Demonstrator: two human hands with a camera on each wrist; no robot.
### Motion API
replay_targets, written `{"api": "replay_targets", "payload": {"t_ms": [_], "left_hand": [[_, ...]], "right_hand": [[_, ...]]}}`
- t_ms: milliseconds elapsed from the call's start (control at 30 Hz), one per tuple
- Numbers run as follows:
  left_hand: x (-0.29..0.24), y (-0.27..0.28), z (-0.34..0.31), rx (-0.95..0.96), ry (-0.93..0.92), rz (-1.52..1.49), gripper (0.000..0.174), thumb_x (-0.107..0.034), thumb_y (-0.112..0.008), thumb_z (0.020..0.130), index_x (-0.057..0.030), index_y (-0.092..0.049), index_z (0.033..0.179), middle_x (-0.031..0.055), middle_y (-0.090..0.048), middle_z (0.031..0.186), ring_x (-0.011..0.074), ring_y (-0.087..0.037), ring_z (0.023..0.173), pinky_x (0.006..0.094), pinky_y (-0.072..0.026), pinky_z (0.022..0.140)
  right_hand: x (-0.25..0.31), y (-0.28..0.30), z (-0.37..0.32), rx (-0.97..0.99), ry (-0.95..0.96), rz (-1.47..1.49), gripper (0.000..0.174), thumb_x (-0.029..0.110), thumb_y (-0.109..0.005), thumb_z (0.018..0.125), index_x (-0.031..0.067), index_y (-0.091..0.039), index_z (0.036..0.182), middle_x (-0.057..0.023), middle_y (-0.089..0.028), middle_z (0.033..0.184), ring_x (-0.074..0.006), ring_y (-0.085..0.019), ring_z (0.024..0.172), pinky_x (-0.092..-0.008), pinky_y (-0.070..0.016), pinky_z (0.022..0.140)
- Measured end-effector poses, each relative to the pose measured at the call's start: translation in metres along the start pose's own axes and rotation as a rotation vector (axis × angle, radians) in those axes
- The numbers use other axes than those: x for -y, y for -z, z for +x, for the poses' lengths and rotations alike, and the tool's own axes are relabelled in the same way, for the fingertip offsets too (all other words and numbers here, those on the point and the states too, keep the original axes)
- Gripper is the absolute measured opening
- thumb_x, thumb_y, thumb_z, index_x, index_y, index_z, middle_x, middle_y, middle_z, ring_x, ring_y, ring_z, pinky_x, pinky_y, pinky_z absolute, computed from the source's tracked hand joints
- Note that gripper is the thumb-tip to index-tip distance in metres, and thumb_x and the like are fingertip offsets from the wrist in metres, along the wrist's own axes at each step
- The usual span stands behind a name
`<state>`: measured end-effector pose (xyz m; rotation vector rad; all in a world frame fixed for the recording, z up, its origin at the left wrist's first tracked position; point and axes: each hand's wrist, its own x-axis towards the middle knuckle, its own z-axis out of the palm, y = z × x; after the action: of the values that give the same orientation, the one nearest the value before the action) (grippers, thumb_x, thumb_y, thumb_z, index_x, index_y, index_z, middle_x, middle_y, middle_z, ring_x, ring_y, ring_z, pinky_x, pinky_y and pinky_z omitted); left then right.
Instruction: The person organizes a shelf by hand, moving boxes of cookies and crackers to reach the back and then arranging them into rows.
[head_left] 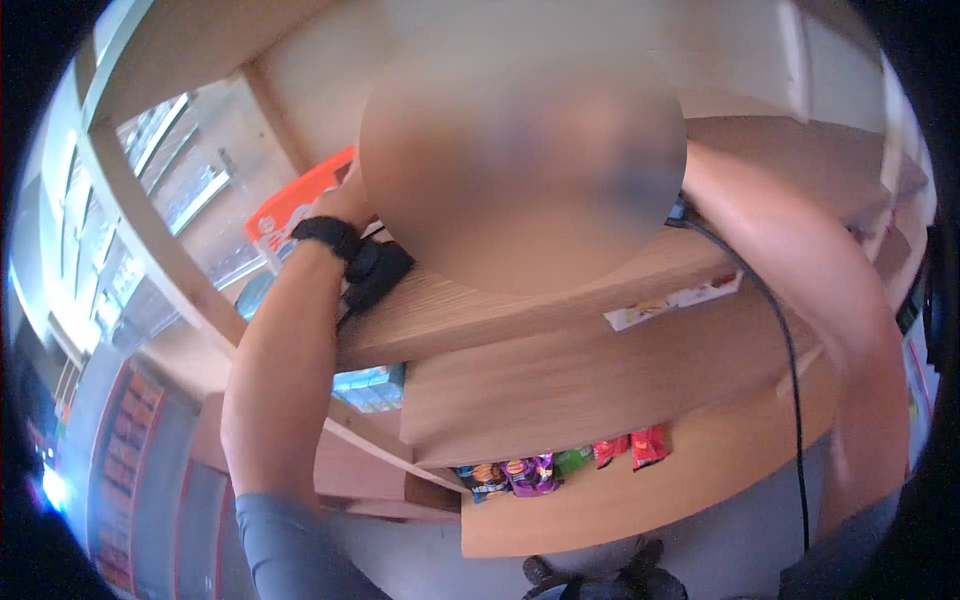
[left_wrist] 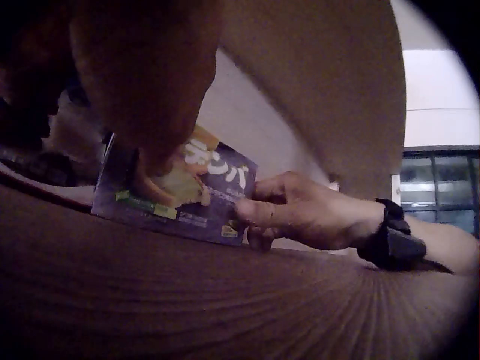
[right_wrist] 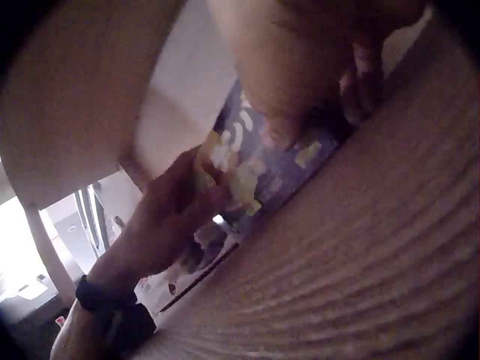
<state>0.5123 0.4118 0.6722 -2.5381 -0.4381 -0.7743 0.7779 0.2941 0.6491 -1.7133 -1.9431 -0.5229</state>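
Both hands hold a dark purple food box (left_wrist: 214,184) with white lettering and a food picture, standing on the wooden shelf (head_left: 480,318). My left hand (left_wrist: 146,75) has its thumb over the front of the box at one end. At the other end my right hand (left_wrist: 304,214) pinches the box between thumb and fingers. In the right wrist view, the left hand (right_wrist: 176,206) and right hand (right_wrist: 307,60) sit at opposite ends of the box (right_wrist: 274,169). A blurred patch hides the box and the right hand in the head view, where part of the left hand (head_left: 345,205) shows.
An orange-and-white package (head_left: 290,210) stands beside the left wrist. Below are a label strip (head_left: 675,300), light-blue packs (head_left: 370,388) and several snack bags (head_left: 530,475) on lower levels. A wooden post (head_left: 165,250) rises at left. A black cable (head_left: 790,350) hangs along the right arm.
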Motion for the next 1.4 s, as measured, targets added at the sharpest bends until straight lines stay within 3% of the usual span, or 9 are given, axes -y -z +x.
{"api": "replay_targets", "payload": {"t_ms": [200, 467, 533, 600, 733, 867, 1133, 1267, 1400], "left_hand": [[0.0, 0.005, 0.003, 0.032, -0.009, -0.019, 0.058, -0.042, -0.063, 0.103, -0.0107, -0.055, 0.151, 0.0205, -0.063, 0.145, 0.0405, -0.057, 0.136, 0.0547, -0.0408, 0.115], [0.001, 0.001, 0.007, 0.058, 0.075, 0.006, 0.062, -0.035, -0.068, 0.101, -0.01, -0.052, 0.155, 0.0202, -0.067, 0.139, 0.0407, -0.06, 0.132, 0.0522, -0.0455, 0.112], [-0.001, 0.005, 0.012, 0.12, 0.101, -0.029, 0.06, -0.034, -0.068, 0.101, -0.0098, -0.053, 0.154, 0.0197, -0.066, 0.14, 0.0404, -0.059, 0.133, 0.0515, -0.0447, 0.113], [0.001, 0.007, 0.013, 0.164, 0.136, -0.176, 0.061, -0.033, -0.068, 0.102, -0.0098, -0.051, 0.155, 0.0202, -0.063, 0.144, 0.0394, -0.055, 0.138, 0.0506, -0.0417, 0.117], [0.002, 0.017, 0.01, 0.147, 0.076, -0.062, 0.07, -0.036, -0.073, 0.098, -0.0064, -0.047, 0.156, 0.0236, -0.057, 0.151, 0.0407, -0.054, 0.14, 0.0483, -0.0427, 0.119], [-0.045, 0.055, 0.014, 0.159, 0.199, -0.076, 0.08, -0.046, -0.077, 0.096, -0.008, -0.044, 0.158, 0.0247, -0.051, 0.157, 0.0404, -0.049, 0.146, 0.048, -0.0392, 0.122], [-0.233, 0.104, -0.017, -0.216, 0.013, -0.296, 0.045, -0.01, -0.077, 0.09, 0.0002, -0.066, 0.132, 0.0209, -0.069, 0.134, 0.0378, -0.067, 0.125, 0.0447, -0.0548, 0.1], [-0.301, 0.075, -0.049, 0.078, -0.591, -0.374, 0.039, -0.015, -0.081, 0.082, -0.0051, -0.071, 0.119, 0.0122, -0.074, 0.115, 0.0363, -0.071, 0.11, 0.0429, -0.0558, 0.095], [-0.321, 0.011, -0.059, 0.341, -0.541, -0.37, 0.058, -0.022, -0.084, 0.08, -0.0093, -0.065, 0.133, 0.018, -0.066, 0.132, 0.0398, -0.063, 0.126, 0.0494, -0.0517, 0.104]], "right_hand": [[0.041, 0.057, -0.022, 0.172, -0.349, 0.31, 0.058, 0.047, -0.076, 0.098, -0.0048, -0.071, 0.124, -0.0182, -0.075, 0.099, -0.0208, -0.071, 0.084, -0.0362, -0.0588, 0.076], [0.07, 0.155, -0.161, 0.036, -0.112, 0.535, 0.049, 0.037, -0.073, 0.103, -0.0037, -0.066, 0.13, -0.0113, -0.075, 0.104, -0.0145, -0.069, 0.09, -0.0303, -0.058, 0.079], [0.068, 0.145, -0.212, -0.124, 0.036, 0.641, 0.042, 0.032, -0.078, 0.099, -0.0059, -0.069, 0.116, -0.0078, -0.075, 0.088, -0.0138, -0.07, 0.078, -0.0324, -0.0567, 0.073], [0.083, 0.16, -0.267, 0.101, -0.171, 0.612, 0.044, 0.029, -0.079, 0.097, -0.002, -0.067, 0.127, -0.0077, -0.076, 0.101, -0.0145, -0.071, 0.089, -0.0314, -0.0564, 0.079], [0.052, 0.129, -0.338, 0.312, -0.001, 0.268, 0.048, 0.026, -0.082, 0.09, -0.0001, -0.067, 0.128, -0.0176, -0.072, 0.111, -0.0347, -0.071, 0.102, -0.0429, -0.0566, 0.09], [-0.023, 0.094, -0.379, 0.395, -0.006, 0.186, 0.053, 0.027, -0.08, 0.089, -0.0006, -0.064, 0.131, -0.0216, -0.065, 0.127, -0.0393, -0.062, 0.122, -0.0467, -0.0503, 0.106], [-0.158, 0.025, -0.373, 0.429, -0.268, 0.031, 0.086, 0.03, -0.08, 0.088, 0.0018, -0.041, 0.159, -0.0291, -0.036, 0.166, -0.0435, -0.036, 0.154, -0.0486, -0.0326, 0.127], [-0.193, -0.017, -0.327, 0.294, -0.208, -0.059, 0.088, 0.03, -0.087, 0.075, 0.0066, -0.05, 0.151, -0.0246, -0.047, 0.157, -0.0442, -0.04, 0.15, -0.0531, -0.0353, 0.124], [-0.206, -0.044, -0.294, 0.478, -0.324, -0.031, 0.096, 0.031, -0.093, 0.061, 0.0136, -0.053, 0.147, -0.0197, -0.046, 0.155, -0.0443, -0.035, 0.152, -0.062, -0.0364, 0.12]]}}
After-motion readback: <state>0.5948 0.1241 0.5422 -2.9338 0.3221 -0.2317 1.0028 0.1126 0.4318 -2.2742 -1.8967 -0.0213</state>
